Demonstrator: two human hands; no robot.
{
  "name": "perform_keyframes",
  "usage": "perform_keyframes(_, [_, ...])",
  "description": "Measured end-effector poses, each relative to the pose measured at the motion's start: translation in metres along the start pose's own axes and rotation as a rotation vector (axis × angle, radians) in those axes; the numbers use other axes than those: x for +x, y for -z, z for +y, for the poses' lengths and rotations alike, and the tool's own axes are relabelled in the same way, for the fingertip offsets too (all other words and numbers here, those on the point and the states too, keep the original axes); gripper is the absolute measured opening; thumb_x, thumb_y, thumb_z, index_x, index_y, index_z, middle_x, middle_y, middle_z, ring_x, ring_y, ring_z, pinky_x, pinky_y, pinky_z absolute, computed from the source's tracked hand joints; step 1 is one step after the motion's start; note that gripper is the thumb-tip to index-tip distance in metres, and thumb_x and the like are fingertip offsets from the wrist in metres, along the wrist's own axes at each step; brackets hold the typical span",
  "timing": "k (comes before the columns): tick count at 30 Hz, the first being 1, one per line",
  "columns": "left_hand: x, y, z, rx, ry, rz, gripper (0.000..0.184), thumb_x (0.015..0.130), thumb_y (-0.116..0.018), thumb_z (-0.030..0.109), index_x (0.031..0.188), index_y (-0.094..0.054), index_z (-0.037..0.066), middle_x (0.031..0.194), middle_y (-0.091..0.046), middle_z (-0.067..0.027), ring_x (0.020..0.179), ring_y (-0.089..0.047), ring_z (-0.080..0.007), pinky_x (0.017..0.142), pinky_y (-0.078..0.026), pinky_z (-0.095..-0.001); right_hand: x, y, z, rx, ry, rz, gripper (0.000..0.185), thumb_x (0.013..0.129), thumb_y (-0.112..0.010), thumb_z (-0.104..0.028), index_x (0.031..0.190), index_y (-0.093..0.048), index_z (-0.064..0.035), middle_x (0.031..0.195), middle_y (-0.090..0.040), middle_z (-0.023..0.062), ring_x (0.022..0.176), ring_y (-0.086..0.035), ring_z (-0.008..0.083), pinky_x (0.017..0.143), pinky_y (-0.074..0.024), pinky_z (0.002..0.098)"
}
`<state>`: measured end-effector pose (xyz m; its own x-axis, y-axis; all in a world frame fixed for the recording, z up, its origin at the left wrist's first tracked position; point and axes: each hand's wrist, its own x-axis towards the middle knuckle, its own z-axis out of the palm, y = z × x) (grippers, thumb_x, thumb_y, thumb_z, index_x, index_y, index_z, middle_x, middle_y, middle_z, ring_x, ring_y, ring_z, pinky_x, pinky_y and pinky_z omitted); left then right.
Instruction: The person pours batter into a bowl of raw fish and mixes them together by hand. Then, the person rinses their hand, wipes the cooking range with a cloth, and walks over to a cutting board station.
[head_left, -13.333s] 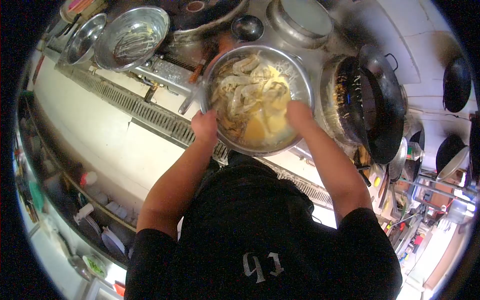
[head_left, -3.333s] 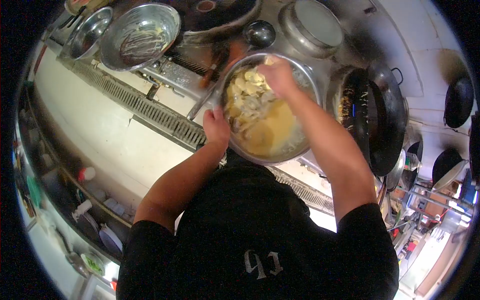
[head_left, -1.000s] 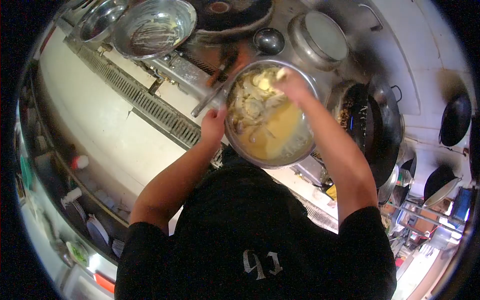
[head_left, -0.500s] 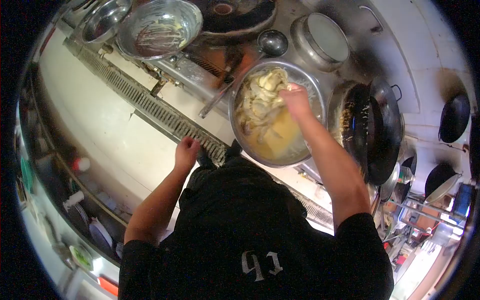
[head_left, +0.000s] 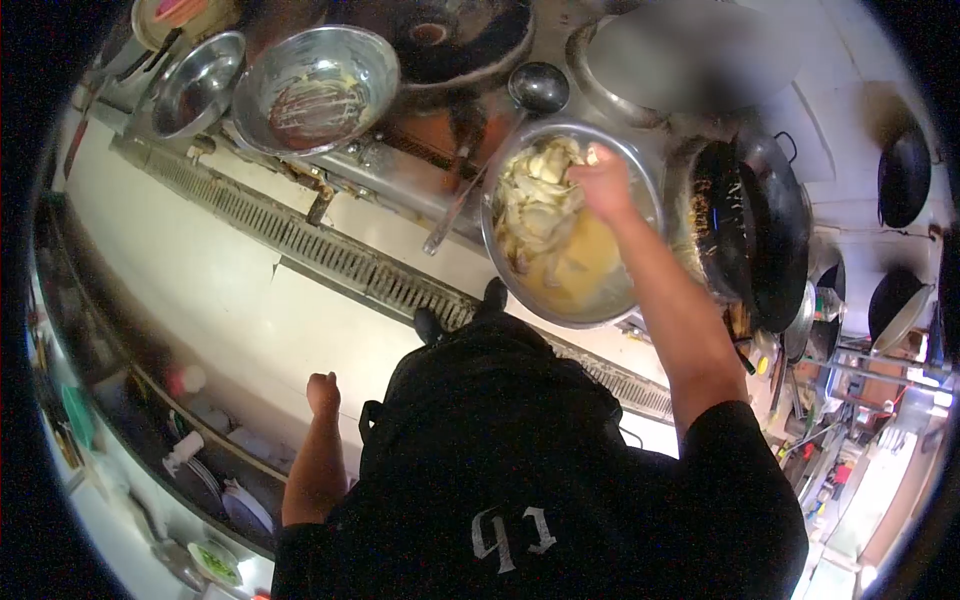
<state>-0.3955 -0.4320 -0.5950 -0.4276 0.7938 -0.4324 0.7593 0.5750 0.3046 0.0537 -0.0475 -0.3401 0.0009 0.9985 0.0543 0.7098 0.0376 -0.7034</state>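
A wide steel bowl (head_left: 645, 250) holds soft, pale strips (head_left: 540, 205) wet with a yellow, batter-like liquid (head_left: 585, 265). My right hand (head_left: 603, 183) reaches into the bowl from the right, its fingers closed on some of the strips at the far side. Part of those fingers is hidden among the food. Away from the bowl, my left hand (head_left: 323, 393) hangs over the floor at my left side. It is curled into a loose fist, and nothing shows in it.
A long-handled ladle (head_left: 538, 88) lies beyond the bowl, its handle slanting toward me. A smeared steel bowl (head_left: 375, 95) and a smaller one (head_left: 200, 85) stand on the left. Dark woks (head_left: 775, 235) stand at the right. A floor grate (head_left: 270, 225) runs below the range.
My left hand has dropped down and left, away from the range. My right hand stays in the bowl, still at the strips. The view has shifted slightly.
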Motion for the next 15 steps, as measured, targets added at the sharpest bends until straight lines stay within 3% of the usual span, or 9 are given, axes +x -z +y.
perform_keyframes(3, [0.010,0.016,-0.004,0.009,-0.024,0.026,0.030,0.074,-0.047,0.023,0.069,-0.051,-0.006,0.071,-0.055,-0.0225,0.069,-0.052,-0.0379,0.066,-0.041,-0.0438,-0.002,-0.003,0.007,-0.108,0.045,0.053,0.029,0.065,-0.060,-0.005,0.093,-0.055,0.0014,0.084,-0.057,0.0107,0.077,-0.053,0.0144,0.068,-0.0429,0.0258])
perform_keyframes(5, [0.021,0.028,0.000,0.004,-0.077,0.054,0.031,0.075,-0.045,0.024,0.067,-0.052,-0.005,0.071,-0.055,-0.0228,0.069,-0.052,-0.0380,0.066,-0.041,-0.0441,-0.008,-0.007,0.016,0.111,-0.144,-0.199,0.028,0.065,-0.060,-0.006,0.091,-0.055,0.0004,0.089,-0.057,0.0134,0.076,-0.055,0.0179,0.068,-0.0429,0.0270])
perform_keyframes(6, [0.028,0.033,0.005,0.054,-0.089,0.017,0.032,0.075,-0.045,0.024,0.065,-0.052,-0.005,0.072,-0.054,-0.0232,0.069,-0.052,-0.0379,0.067,-0.041,-0.0443,-0.014,-0.013,0.020,0.117,-0.143,-0.183,0.028,0.065,-0.060,-0.006,0.091,-0.055,0.0004,0.089,-0.057,0.0134,0.076,-0.055,0.0179,0.068,-0.0429,0.0270])
perform_keyframes(8, [0.045,0.041,0.018,0.110,-0.125,-0.013,0.033,0.075,-0.045,0.024,0.062,-0.052,-0.005,0.072,-0.054,-0.0236,0.070,-0.052,-0.0377,0.067,-0.041,-0.0444,-0.028,-0.022,0.024,-0.316,0.311,-0.120,0.024,0.066,-0.059,-0.018,0.086,-0.055,-0.0056,0.079,-0.057,0.0164,0.076,-0.056,0.0298,0.067,-0.0444,0.0373])
perform_keyframes(9, [0.050,0.043,0.019,0.023,-0.080,-0.057,0.033,0.074,-0.046,0.024,0.061,-0.052,-0.005,0.071,-0.054,-0.0237,0.069,-0.052,-0.0375,0.067,-0.041,-0.0444,-0.033,-0.020,0.018,-0.317,0.302,-0.099,0.024,0.066,-0.059,-0.018,0.086,-0.055,-0.0056,0.079,-0.057,0.0164,0.076,-0.056,0.0298,0.067,-0.0444,0.0373])
perform_keyframes(11, [0.055,0.061,0.053,-0.108,0.073,-0.117,0.032,0.075,-0.047,0.024,0.061,-0.053,-0.004,0.073,-0.054,-0.0221,0.070,-0.052,-0.0370,0.067,-0.041,-0.0441,-0.033,-0.014,0.005,-0.404,0.214,-0.288,0.024,0.066,-0.060,-0.016,0.085,-0.055,-0.0037,0.091,-0.054,0.0180,0.071,-0.051,0.0299,0.068,-0.0432,0.0323])
perform_keyframes(12, [0.072,0.037,0.028,0.154,-0.169,-0.092,0.031,0.075,-0.049,0.025,0.063,-0.053,-0.004,0.075,-0.055,-0.0208,0.073,-0.052,-0.0362,0.068,-0.041,-0.0425,-0.025,-0.013,0.011,-0.404,0.204,-0.273,0.024,0.066,-0.060,-0.016,0.085,-0.055,-0.0037,0.091,-0.054,0.0180,0.071,-0.051,0.0299,0.068,-0.0432,0.0323])
perform_keyframes(14, [0.068,0.061,0.058,0.227,-0.283,-0.067,0.030,0.076,-0.048,0.025,0.065,-0.053,-0.002,0.074,-0.054,-0.0204,0.074,-0.052,-0.0348,0.068,-0.042,-0.0413,-0.002,-0.015,0.027,-0.467,-0.230,-0.502,0.028,0.069,-0.060,-0.023,0.088,-0.054,-0.0038,0.093,-0.055,0.0153,0.074,-0.053,0.0265,0.068,-0.0436,0.0352])
perform_keyframes(15, [0.068,0.072,0.071,0.173,-0.290,-0.062,0.030,0.076,-0.049,0.026,0.065,-0.053,-0.001,0.072,-0.054,-0.0194,0.074,-0.052,-0.0341,0.068,-0.042,-0.0411,0.006,-0.008,0.022,-0.459,-0.236,-0.489,0.028,0.069,-0.060,-0.023,0.088,-0.054,-0.0038,0.093,-0.055,0.0153,0.074,-0.053,0.0265,0.068,-0.0436,0.0352])
